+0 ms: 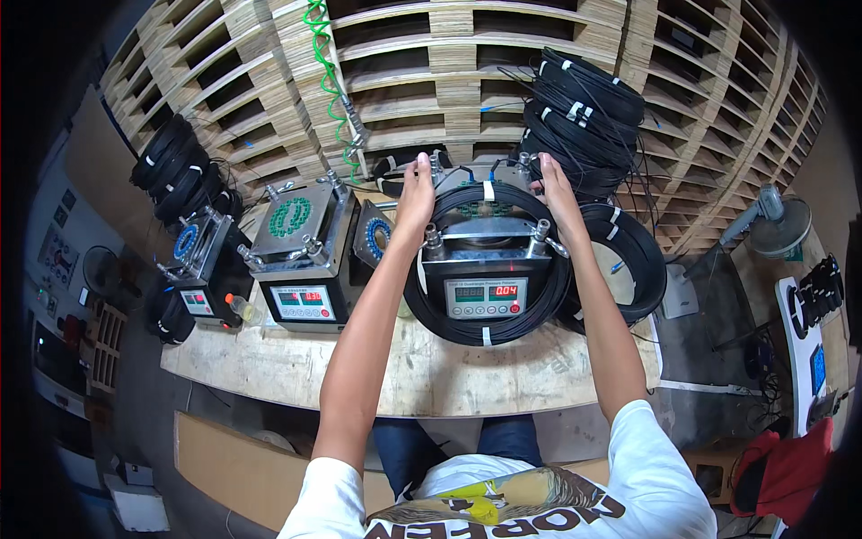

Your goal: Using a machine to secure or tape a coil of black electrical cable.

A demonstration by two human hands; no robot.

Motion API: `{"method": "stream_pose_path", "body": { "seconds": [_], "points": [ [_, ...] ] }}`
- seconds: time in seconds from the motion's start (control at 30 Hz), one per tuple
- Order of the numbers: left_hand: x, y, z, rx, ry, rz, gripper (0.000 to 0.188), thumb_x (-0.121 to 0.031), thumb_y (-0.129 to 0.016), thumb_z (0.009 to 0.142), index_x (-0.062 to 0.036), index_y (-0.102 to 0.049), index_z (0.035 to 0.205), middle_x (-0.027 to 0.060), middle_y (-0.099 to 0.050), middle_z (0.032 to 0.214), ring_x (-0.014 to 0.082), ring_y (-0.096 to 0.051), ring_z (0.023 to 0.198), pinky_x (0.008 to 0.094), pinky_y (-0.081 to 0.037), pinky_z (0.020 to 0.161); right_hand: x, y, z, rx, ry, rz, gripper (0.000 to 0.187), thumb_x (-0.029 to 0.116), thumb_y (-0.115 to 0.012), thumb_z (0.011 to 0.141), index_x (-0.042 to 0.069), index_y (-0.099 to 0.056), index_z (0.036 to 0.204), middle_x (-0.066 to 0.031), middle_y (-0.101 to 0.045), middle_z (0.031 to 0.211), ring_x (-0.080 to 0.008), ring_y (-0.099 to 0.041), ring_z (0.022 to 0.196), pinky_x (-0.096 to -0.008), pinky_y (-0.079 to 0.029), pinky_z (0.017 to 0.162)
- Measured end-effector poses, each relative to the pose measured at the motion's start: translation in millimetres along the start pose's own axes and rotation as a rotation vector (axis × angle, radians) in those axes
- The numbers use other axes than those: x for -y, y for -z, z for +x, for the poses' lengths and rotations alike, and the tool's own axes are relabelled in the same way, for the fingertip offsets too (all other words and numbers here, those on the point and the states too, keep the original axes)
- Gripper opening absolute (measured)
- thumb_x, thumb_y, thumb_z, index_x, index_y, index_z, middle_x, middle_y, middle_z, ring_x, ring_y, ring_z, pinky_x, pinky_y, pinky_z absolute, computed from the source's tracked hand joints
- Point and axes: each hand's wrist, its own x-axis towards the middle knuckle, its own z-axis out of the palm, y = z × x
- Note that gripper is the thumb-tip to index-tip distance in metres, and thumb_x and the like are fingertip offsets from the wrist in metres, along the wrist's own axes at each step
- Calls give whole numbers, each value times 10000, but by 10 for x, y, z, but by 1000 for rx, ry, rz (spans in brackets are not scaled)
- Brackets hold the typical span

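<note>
Head camera, looking down from above the person's head at a worn wooden workbench (pixel 422 368) that crosses the middle of the frame.

At centre stands a small metal press machine (pixel 485 269) with a digital readout panel on its front. A coil of thin black cable (pixel 489 331), bound with white ties, lies looped around the machine like a collar, so the machine's posts appear to keep it in place. Both bare arms rise from the lower edge to the machine's far side. The left hand (pixel 416 196) is cupped, fingers curled over the coil's upper left rim, beside a metal post. The right hand (pixel 555 190) grips the upper right rim in the same way, fingers folded over the cable. Holding opposite sides seems to keep the loop level and round.

Just right of the machine a second black coil (pixel 633 260) lies flat on the bench, touching the first. Above it, in the upper right, more bound coils (pixel 584 117) are stacked against wooden pallets (pixel 431 72). Left of centre sit two similar machines, the nearer (pixel 301 247) carrying a ring of green parts on top, the farther (pixel 197 260) a blue ring. A green spiral air hose (pixel 328 72) hangs at upper centre. A fan (pixel 777 220) stands at far right.
</note>
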Motion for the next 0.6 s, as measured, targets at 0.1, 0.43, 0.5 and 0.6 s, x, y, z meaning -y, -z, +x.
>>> {"method": "stream_pose_path", "body": {
  "seconds": [0.1,0.43,0.5,0.6],
  "points": [
    [-76,-40,-122,52,1,-51,918,-748,-307,1015,-30,-316,1587,152,-449,1527,271,-505,1274,419,-363,1111,-48,62,-5,34,18,-68,736,622,-371,1070,33,-480,1498,-101,-582,1305,-168,-575,999,-342,-502,906],
    [-57,-34,-47,41,53,-121,866,-706,-332,1032,-28,-330,1571,245,-438,1554,365,-412,1447,453,-321,1169,-151,74,57,8,32,-140,721,632,-345,1072,70,-487,1500,-101,-630,1101,-152,-579,922,-315,-493,845],
    [-21,-36,-15,31,49,-68,862,-699,-337,1032,-26,-329,1571,260,-436,1552,377,-409,1450,459,-321,1168,-120,35,75,20,24,-162,732,647,-349,1064,87,-461,1521,-97,-627,1105,-152,-579,915,-319,-495,838],
    [68,61,122,14,53,-22,892,-725,-338,1016,-30,-332,1574,230,-440,1551,346,-413,1442,438,-311,1179,37,-93,84,39,-6,-157,759,679,-358,1045,117,-421,1551,-80,-612,1086,-151,-565,874,-318,-494,810]
  ]
}}
